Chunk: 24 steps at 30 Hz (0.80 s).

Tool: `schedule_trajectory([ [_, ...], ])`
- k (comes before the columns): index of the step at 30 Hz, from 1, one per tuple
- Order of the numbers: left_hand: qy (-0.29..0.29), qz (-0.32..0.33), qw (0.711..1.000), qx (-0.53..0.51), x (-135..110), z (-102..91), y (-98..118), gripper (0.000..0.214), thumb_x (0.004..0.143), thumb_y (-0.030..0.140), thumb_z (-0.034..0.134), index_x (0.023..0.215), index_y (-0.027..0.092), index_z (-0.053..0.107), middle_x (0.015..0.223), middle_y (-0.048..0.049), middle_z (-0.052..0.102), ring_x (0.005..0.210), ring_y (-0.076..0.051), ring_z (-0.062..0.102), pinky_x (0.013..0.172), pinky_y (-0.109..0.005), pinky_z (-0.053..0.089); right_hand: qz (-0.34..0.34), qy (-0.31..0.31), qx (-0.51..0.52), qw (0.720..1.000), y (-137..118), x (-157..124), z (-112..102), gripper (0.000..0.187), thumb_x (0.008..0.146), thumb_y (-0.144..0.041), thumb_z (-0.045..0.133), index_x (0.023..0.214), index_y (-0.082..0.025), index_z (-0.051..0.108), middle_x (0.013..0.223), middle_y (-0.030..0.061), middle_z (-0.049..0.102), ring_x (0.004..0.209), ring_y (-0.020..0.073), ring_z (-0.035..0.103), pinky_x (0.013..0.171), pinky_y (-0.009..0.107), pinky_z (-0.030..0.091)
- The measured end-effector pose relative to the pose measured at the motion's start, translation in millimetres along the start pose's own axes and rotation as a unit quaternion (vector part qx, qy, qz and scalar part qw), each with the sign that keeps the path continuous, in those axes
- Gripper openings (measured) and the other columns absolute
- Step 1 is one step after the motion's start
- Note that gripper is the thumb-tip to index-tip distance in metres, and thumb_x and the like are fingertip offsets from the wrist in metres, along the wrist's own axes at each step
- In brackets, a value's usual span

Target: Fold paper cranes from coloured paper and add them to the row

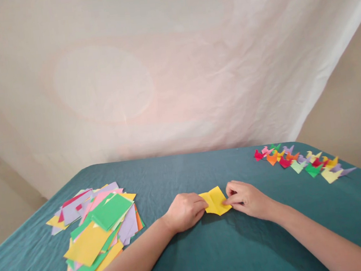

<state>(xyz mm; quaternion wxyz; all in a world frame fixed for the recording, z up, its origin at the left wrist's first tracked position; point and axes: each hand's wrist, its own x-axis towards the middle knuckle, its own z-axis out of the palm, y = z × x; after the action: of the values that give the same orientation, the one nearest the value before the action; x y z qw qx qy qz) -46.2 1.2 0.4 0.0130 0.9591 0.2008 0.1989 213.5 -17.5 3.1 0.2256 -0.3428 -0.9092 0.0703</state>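
Observation:
A small yellow sheet of paper (216, 201) with a crease down its middle is held just over the cloth, its two halves bent along the fold. My left hand (186, 211) pinches its left edge, fingers closed and thumb hidden in part. At the opposite edge, my right hand (248, 198) grips the paper between thumb and forefinger. The sheet casts a shadow on the table below.
A loose heap of coloured paper sheets (112, 210) lies on the left of the green-clothed table (194, 260). Several small folded paper cranes (314, 170) stand in rows at the back right. A pale curtain (173, 75) hangs behind the far edge.

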Motion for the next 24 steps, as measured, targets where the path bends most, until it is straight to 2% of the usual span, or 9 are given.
schedule_trajectory([
  [5, -0.005, -0.006, 1.0, -0.024, 1, -1.6, 3, 0.02, 0.084, 0.016, 0.043, 0.092, 0.018, 0.061, 0.088, -0.0051, 0.065, 0.083, -0.016, 0.06, 0.075, -0.026, 0.045, -0.011, -0.023, 0.07, 0.997, -7, 3, -9, 0.015, 0.078, -0.016, 0.057, 0.08, -0.024, 0.07, 0.087, 0.0034, 0.064, 0.088, 0.0188, 0.053, 0.08, 0.035, 0.041],
  [7, 0.002, -0.008, 0.999, -0.041, 2, -2.9, 4, 0.02, 0.085, 0.018, 0.042, 0.09, 0.017, 0.062, 0.086, -0.0049, 0.066, 0.083, -0.016, 0.06, 0.076, -0.026, 0.045, 0.002, -0.034, 0.107, 0.994, -8, 2, -10, 0.012, 0.08, -0.018, 0.057, 0.079, -0.023, 0.068, 0.086, 0.0029, 0.066, 0.089, 0.0185, 0.055, 0.083, 0.036, 0.04],
  [13, 0.013, -0.071, 0.994, -0.078, 6, -5.2, 7, 0.03, 0.092, 0.026, 0.037, 0.08, 0.017, 0.063, 0.084, -0.004, 0.066, 0.082, -0.015, 0.059, 0.077, -0.026, 0.044, 0.09, -0.044, 0.192, 0.976, -9, 3, -5, 0.027, 0.089, -0.026, 0.044, 0.072, -0.017, 0.062, 0.078, 0.004, 0.064, 0.074, 0.0146, 0.058, 0.07, 0.027, 0.043],
  [18, 0.013, -0.132, 0.986, -0.097, 9, 0.9, 7, 0.034, 0.093, 0.029, 0.036, 0.074, 0.017, 0.062, 0.079, -0.0035, 0.065, 0.079, -0.015, 0.059, 0.078, -0.027, 0.044, 0.152, 0.02, 0.187, 0.97, -9, 5, 5, 0.027, 0.089, -0.03, 0.043, 0.071, -0.017, 0.059, 0.085, 0.0049, 0.061, 0.075, 0.0149, 0.057, 0.072, 0.027, 0.044],
  [21, 0.015, -0.162, 0.981, -0.107, 9, 4.0, 7, 0.026, 0.092, 0.029, 0.037, 0.091, 0.018, 0.061, 0.087, -0.003, 0.064, 0.082, -0.015, 0.058, 0.08, -0.028, 0.044, 0.17, 0.047, 0.178, 0.968, -8, 5, 13, 0.026, 0.087, -0.029, 0.045, 0.068, -0.018, 0.058, 0.087, 0.0052, 0.06, 0.076, 0.0153, 0.057, 0.073, 0.028, 0.044],
  [24, 0.024, -0.184, 0.978, -0.093, 8, 0.6, 10, 0.031, 0.09, 0.028, 0.041, 0.119, 0.02, 0.048, 0.103, -0.0044, 0.061, 0.091, -0.016, 0.057, 0.084, -0.03, 0.044, 0.177, 0.057, 0.171, 0.968, -5, 5, 19, 0.024, 0.087, -0.028, 0.044, 0.071, -0.018, 0.059, 0.085, 0.0049, 0.059, 0.074, 0.0151, 0.056, 0.071, 0.028, 0.045],
])
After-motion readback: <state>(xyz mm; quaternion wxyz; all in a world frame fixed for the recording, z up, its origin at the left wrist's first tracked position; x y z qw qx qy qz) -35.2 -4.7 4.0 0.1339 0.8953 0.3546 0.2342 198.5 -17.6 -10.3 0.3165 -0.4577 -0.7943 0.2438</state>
